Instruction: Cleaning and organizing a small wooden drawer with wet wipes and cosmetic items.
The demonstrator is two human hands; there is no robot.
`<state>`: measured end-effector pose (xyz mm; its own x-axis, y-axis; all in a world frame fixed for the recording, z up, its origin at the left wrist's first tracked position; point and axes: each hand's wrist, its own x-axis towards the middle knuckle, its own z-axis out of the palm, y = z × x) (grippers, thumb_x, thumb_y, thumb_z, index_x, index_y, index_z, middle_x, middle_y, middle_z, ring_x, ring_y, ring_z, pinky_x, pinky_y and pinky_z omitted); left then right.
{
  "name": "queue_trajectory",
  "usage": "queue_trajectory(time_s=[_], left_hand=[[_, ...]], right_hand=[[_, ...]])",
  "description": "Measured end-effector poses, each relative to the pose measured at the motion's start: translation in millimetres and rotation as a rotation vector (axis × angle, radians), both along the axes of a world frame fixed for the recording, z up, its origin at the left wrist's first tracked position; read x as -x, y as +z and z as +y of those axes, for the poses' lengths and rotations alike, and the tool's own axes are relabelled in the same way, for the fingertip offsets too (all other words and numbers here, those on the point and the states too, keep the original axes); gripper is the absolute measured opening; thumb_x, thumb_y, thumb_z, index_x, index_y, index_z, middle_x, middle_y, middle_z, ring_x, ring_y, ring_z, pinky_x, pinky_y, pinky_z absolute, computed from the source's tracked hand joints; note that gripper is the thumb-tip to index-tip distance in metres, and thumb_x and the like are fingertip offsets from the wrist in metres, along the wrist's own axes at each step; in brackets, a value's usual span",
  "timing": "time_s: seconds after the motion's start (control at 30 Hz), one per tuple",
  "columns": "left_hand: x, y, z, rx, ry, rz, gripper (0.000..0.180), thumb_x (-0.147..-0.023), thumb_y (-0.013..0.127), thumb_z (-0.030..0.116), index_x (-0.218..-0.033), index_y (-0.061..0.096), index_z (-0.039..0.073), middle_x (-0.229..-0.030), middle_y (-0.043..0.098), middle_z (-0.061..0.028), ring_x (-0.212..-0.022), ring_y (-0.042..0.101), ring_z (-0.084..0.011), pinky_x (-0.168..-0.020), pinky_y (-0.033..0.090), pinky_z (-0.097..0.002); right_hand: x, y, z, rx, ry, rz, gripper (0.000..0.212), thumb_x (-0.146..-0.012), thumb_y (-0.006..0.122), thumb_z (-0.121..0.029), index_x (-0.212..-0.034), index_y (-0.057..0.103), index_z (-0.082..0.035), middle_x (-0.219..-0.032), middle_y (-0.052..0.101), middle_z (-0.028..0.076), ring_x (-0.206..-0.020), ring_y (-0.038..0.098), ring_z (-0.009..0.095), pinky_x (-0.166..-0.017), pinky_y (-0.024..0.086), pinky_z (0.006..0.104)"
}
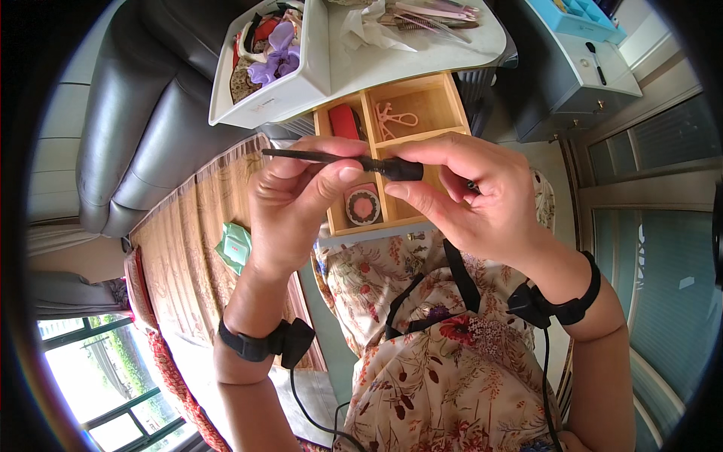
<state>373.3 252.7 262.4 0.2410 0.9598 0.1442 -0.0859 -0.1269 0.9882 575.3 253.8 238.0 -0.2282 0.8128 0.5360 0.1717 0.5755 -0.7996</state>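
Observation:
My left hand (290, 203) pinches the thin part of a slim black stick (301, 156) between thumb and fingertips. Its thicker right end sits between the thumb and index finger of my right hand (474, 192). The stick lies nearly level; whether it is a makeup pen or a brush I cannot tell. A small dark bit shows under the curled fingers of my right hand, too hidden to name. Below both hands is a pulled-out wooden drawer (456, 105) with dividers. It holds a pink eyelash curler (396, 120), a red case (344, 120) and a round pink-centred compact (362, 205).
Above the drawer is a white tabletop (444, 56) with a white bin (279, 102) of scrunchies, tissue (376, 30) and combs. A black makeup brush (596, 64) lies on the grey cabinet at right. Left are a dark leather sofa (143, 113) and a green packet (235, 247).

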Motion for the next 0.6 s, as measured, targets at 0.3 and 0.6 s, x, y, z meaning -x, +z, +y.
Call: queue_trajectory(time_s=[0.3,0.6], left_hand=[[-7,-3,-2,-0.031,-0.055,0.074,0.024,-0.086,0.060,-0.001,-0.111,0.060,-0.001,-0.105,0.065,-0.0091,-0.088,0.062,-0.0112,-0.074,0.053,-0.0224],[-9,2,11,0.034,0.050,0.101,0.030,-0.089,0.059,0.004,-0.119,0.053,-0.001,-0.105,0.065,-0.0085,-0.089,0.059,-0.0072,-0.080,0.050,-0.0219]], right_hand=[[0,2,5,0.537,0.287,0.281,0.024,-0.093,0.056,-0.020,-0.101,0.064,0.002,-0.082,0.068,0.008,-0.068,0.061,0.007,-0.056,0.045,0.0206],[0,-1,13,0.776,0.442,0.369,0.028,-0.094,0.055,-0.030,-0.100,0.057,-0.002,-0.069,0.060,-0.001,-0.053,0.046,0.003,-0.051,0.037,0.0175]])
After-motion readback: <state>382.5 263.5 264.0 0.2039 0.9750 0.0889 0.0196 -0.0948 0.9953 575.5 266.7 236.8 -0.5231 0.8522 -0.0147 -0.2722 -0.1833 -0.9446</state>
